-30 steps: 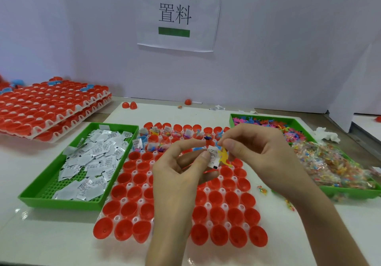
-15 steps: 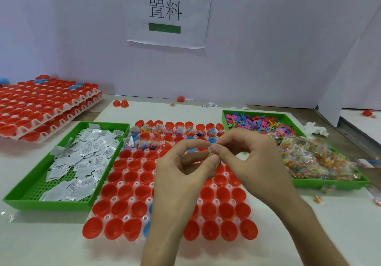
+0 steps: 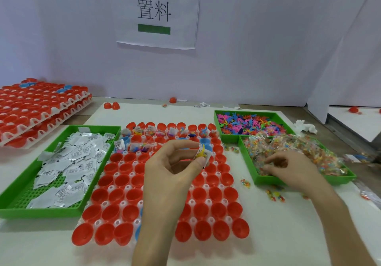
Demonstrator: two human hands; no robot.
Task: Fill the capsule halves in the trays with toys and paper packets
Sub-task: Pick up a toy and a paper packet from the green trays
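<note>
A clear tray of red capsule halves (image 3: 214,195) lies in the middle of the table; its two far rows hold toys and packets. My left hand (image 3: 173,169) hovers above the tray and pinches a white paper packet with a yellow toy (image 3: 201,154) between thumb and fingers. My right hand (image 3: 288,169) reaches into the green bin of clear bead bags (image 3: 296,152), fingers curled among the bags; whether it holds one I cannot tell. A green tray of white paper packets (image 3: 61,162) sits at the left. Coloured plastic toys (image 3: 249,122) fill the far green bin.
Stacked trays of red capsule halves (image 3: 39,109) stand at the far left. Loose red halves (image 3: 112,106) and stray beads (image 3: 274,194) lie on the white table. A paper sign (image 3: 156,12) hangs on the back wall. A crumpled tissue (image 3: 305,126) lies right of the bins.
My right hand left my left hand and moved right into the bead bag bin. My left hand keeps the packet and yellow toy over the tray.
</note>
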